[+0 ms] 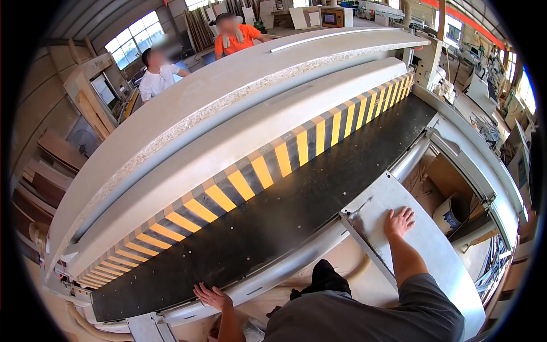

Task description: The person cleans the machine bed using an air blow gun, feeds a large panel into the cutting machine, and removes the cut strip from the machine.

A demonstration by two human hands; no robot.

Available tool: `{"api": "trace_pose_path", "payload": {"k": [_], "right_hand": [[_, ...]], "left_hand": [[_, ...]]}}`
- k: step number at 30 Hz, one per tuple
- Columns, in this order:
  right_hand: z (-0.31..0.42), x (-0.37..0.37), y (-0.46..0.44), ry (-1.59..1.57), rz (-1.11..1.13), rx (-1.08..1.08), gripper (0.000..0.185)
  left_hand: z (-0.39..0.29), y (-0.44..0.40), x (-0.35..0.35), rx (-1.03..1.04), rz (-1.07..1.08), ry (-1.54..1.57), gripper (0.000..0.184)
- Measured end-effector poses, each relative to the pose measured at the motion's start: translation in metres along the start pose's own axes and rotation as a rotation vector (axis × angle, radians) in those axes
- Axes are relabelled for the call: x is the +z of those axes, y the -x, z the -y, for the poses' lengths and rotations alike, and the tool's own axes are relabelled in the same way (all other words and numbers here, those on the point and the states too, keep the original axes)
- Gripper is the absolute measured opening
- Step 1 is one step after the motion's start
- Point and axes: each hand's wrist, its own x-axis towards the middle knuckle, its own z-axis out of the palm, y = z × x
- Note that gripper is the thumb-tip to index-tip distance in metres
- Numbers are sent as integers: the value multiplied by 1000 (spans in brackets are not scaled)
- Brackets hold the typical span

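My left hand (212,297) rests at the near edge of a long black machine bed (273,214), fingers apart and nothing in them. Flat on a pale metal side table (424,236) lies my right hand (400,222), its fingers spread and also without anything in them. Beyond the black bed runs a guard strip with yellow and black stripes (279,159). Above the stripes is a long pale beam (245,134), and over that a light board with a rough chipboard edge (250,88). Small pale specks lie on the bed.
Two people stand behind the machine, one in an orange shirt (246,37), one in a white shirt (156,80). A white bucket (450,212) stands below the right-hand frame. Stacked boards (54,154) lean at the left. A metal rail (262,279) borders the bed's near side.
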Motion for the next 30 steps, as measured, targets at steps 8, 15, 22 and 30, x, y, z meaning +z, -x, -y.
{"api": "trace_pose_path", "payload": {"k": [8, 15, 22, 30], "right_hand": [[1, 0, 0, 12, 10, -1, 83], [3, -4, 3, 23, 22, -1, 82], [3, 5, -2, 82, -11, 5, 82], [4, 2, 1, 62, -7, 6, 83]], "left_hand": [[-1, 0, 0, -2, 1, 7, 61], [-3, -1, 0, -17, 0, 13, 60], [-5, -3, -2, -13, -17, -10, 62], [-4, -4, 0, 2, -32, -6, 62]]}}
